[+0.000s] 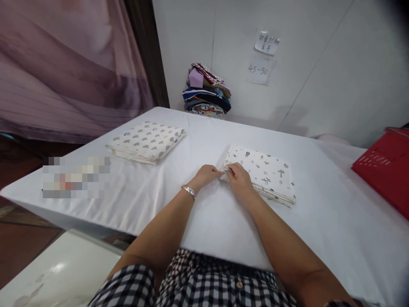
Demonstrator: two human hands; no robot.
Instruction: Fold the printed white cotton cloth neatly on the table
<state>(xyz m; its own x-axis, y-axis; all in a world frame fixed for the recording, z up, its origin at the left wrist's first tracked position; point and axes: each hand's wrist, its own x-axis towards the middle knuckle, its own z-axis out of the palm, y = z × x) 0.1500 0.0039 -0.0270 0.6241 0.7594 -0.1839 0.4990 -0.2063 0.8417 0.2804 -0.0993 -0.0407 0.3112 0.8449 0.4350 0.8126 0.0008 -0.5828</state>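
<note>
A folded white cloth (265,168) with small grey and brown prints lies on the white-covered table (211,221), a little right of the middle. At its near left corner my left hand (206,175) pinches the edge of the layers, fingers closed. My right hand (240,181) is closed on the same corner, just to the right, its fingertips on the fabric edge. Several layers show along the cloth's near side. To the left lies a second folded white cloth (147,140) with a grey leaf-like or cloud-like print, apart from both hands.
Folded garments (207,91) are stacked beyond the far table edge, against the wall. A red basket (383,166) stands at the right. A blurred-out item (76,177) lies at the table's left end. A pink curtain (70,64) hangs at the left; paper notes (258,70) are on the wall.
</note>
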